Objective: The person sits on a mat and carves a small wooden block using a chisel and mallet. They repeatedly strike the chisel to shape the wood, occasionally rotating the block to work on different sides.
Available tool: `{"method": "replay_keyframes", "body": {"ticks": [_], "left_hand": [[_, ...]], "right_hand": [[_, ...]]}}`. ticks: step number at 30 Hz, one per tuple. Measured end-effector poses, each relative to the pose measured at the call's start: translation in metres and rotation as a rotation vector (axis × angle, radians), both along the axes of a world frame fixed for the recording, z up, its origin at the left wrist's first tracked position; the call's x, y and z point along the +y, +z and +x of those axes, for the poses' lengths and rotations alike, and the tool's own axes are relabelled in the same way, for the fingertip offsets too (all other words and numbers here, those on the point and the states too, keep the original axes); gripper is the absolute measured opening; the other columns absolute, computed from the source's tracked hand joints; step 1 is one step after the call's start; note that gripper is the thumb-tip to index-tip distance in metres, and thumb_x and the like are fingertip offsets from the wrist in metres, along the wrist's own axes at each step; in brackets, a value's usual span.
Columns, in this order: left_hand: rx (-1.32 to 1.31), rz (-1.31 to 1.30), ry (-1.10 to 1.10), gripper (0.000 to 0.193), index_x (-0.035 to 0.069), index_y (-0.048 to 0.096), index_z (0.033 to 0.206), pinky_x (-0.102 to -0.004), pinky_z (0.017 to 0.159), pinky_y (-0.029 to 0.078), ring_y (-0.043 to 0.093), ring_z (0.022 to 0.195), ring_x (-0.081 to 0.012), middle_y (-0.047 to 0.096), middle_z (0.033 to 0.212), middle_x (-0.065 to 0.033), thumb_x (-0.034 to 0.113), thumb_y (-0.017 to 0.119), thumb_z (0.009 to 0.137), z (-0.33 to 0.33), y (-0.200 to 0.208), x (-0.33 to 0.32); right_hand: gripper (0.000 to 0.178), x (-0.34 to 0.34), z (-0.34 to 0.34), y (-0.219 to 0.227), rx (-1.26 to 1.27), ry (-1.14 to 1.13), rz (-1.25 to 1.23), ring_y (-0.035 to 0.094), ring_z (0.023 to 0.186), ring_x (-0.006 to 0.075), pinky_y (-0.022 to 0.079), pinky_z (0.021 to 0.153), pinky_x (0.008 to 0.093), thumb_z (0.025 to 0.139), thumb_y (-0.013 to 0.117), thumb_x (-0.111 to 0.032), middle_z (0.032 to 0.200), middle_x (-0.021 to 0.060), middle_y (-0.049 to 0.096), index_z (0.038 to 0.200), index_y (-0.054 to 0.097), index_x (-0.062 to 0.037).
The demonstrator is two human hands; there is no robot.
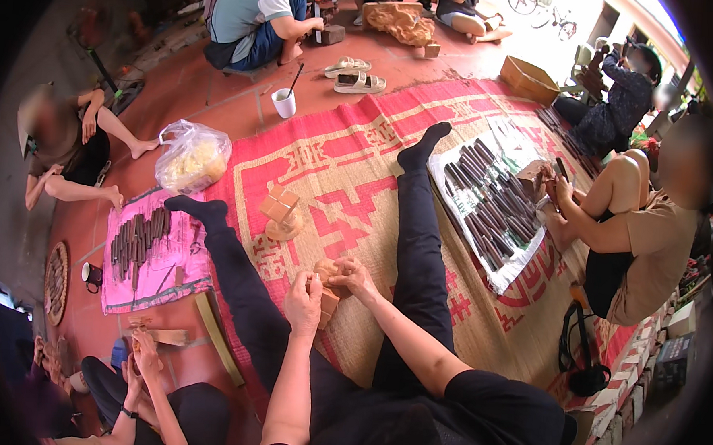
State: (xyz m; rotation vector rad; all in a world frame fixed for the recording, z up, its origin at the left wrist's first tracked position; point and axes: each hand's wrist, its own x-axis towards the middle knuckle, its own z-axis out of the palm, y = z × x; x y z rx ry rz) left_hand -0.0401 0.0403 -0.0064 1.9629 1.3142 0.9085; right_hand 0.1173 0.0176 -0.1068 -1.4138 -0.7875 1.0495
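A: Nearest me: black-trousered legs [419, 250] stretched over the red mat [351, 166].
B: Hands?
A: Left hand [303, 302] and right hand [354, 276] both clamped on a wood piece [327, 271], between the thighs.
B: Around?
A: Wooden blocks [280, 205] ahead; chisels [139, 239] on pink cloth [148, 284].
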Motion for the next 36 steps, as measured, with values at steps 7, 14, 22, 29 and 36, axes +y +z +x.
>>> {"method": "replay_keyframes", "body": {"ticks": [7, 14, 22, 29, 36], "left_hand": [[0.023, 0.012, -0.008, 0.02, 0.01, 0.062, 0.091, -0.0422, 0.059, 0.048, 0.065, 0.067, -0.0315, 0.066, 0.074, -0.0109, 0.03, 0.059, 0.093, 0.007, 0.001, 0.002], [0.029, 0.101, -0.025, 0.02, 0.01, 0.062, 0.091, -0.0426, 0.059, 0.049, 0.066, 0.068, -0.0318, 0.066, 0.073, -0.0113, 0.03, 0.059, 0.093, 0.008, -0.002, -0.002], [0.023, 0.076, 0.012, 0.024, 0.009, 0.062, 0.092, -0.0393, 0.062, 0.049, 0.066, 0.069, -0.0293, 0.065, 0.074, -0.0114, 0.032, 0.058, 0.095, 0.003, -0.005, 0.0], [-0.011, 0.057, -0.015, 0.02, 0.011, 0.062, 0.092, -0.043, 0.058, 0.048, 0.065, 0.068, -0.0334, 0.066, 0.077, -0.0131, 0.031, 0.06, 0.093, 0.007, -0.011, 0.003], [-0.005, 0.071, 0.057, 0.018, 0.011, 0.062, 0.091, -0.0433, 0.057, 0.049, 0.065, 0.066, -0.0343, 0.066, 0.075, -0.0125, 0.029, 0.061, 0.092, -0.001, -0.008, 0.001]], "right_hand": [[0.024, 0.002, -0.004, 0.01, -0.239, -0.099, -0.155, 0.058, 0.099, 0.0213, 0.045, 0.086, 0.0331, 0.068, 0.082, -0.014, 0.105, 0.0085, 0.061, 0.077, 0.065, -0.0004], [0.022, 0.011, 0.011, -0.003, 0.048, -0.183, -0.239, 0.059, 0.074, 0.0155, 0.047, 0.073, 0.0295, 0.067, 0.082, -0.009, 0.089, 0.0116, 0.066, 0.071, 0.061, -0.0028], [0.028, 0.003, -0.003, -0.003, -0.274, -0.049, -0.07, 0.057, 0.1, 0.0243, 0.045, 0.087, 0.0355, 0.068, 0.082, -0.019, 0.102, 0.0081, 0.06, 0.076, 0.061, -0.002], [0.024, 0.015, 0.004, -0.038, -0.261, -0.218, -0.252, 0.063, 0.083, 0.0273, 0.048, 0.078, 0.0369, 0.066, 0.082, -0.016, 0.087, 0.009, 0.067, 0.075, 0.063, -0.0047], [0.022, 0.012, 0.003, -0.002, -0.072, -0.049, -0.23, 0.06, 0.084, 0.0201, 0.046, 0.078, 0.0318, 0.067, 0.08, -0.016, 0.086, 0.0072, 0.063, 0.072, 0.063, -0.0031]]}}
